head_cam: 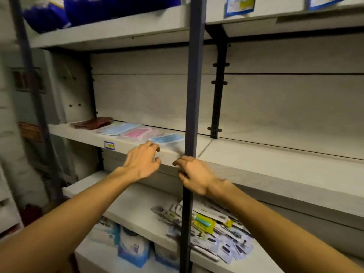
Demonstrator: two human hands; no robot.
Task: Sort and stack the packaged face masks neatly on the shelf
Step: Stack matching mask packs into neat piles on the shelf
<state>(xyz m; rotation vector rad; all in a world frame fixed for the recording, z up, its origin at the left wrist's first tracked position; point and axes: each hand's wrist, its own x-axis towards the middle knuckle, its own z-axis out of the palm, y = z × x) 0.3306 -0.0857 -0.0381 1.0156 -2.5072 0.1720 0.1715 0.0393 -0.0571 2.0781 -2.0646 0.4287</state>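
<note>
Blue mask pack (pixel 166 138) just beyond left hand (pixel 142 160) (empty).

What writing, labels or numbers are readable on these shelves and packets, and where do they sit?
None can be read; the picture is blurred.
Price tag on the middle shelf's front edge: blue and yellow, print unreadable.
Two tags at the top shelf: blue-bordered, blurred.
Mask packets: no legible print.
Carded items on the lower shelf: too small and blurred.
</note>
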